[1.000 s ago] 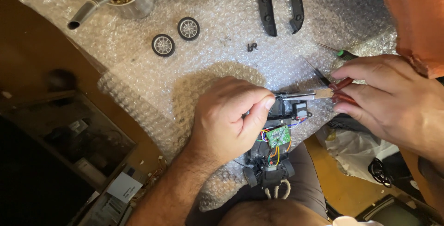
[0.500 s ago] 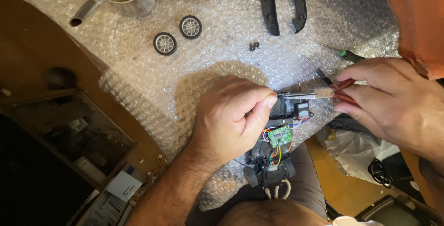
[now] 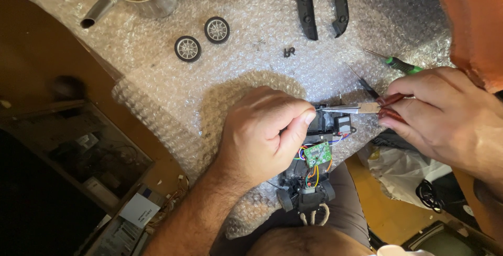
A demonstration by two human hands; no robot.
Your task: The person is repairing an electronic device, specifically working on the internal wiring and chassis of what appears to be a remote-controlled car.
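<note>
Both hands point(image 3: 262, 133) curled over toy chassis point(image 3: 312, 175).

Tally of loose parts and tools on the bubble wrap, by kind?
Toy car wheels: 2
Black curved body pieces: 2
Screwdrivers, green-handled and dark: 2
Pliers, in right hand: 1
Toy car chassis, under left hand: 1
Total: 8
</note>
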